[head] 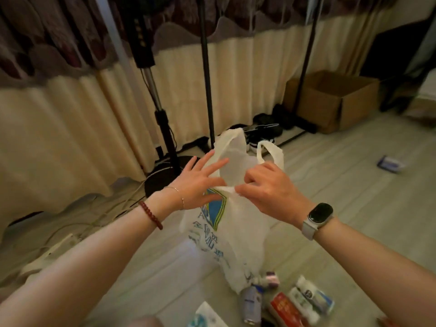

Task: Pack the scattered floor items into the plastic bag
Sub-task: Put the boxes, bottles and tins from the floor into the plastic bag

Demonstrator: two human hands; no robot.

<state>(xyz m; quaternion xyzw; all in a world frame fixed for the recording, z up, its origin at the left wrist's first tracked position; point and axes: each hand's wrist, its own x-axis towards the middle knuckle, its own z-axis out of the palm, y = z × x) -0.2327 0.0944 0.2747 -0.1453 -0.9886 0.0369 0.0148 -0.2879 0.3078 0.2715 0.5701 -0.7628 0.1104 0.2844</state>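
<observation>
A white plastic bag (238,232) with blue and green print hangs in mid-air at the centre of the head view, its two handle loops sticking up. My right hand (266,190) pinches the bag's rim near the mouth. My left hand (198,182) has its fingers spread and lies against the bag's left side, thumb at the printed logo. Below the bag, several small items lie on the floor: a grey bottle (251,303), a red packet (286,310), white tubes (311,298), a small pink thing (271,278) and a white pack (207,315).
A fan stand (165,128) and a black rack pole (207,90) rise in front of cream curtains. A cardboard box (330,100) sits at the back right, dark shoes (266,128) beside it. A small blue box (390,164) lies on the floor at right. Cables run at left.
</observation>
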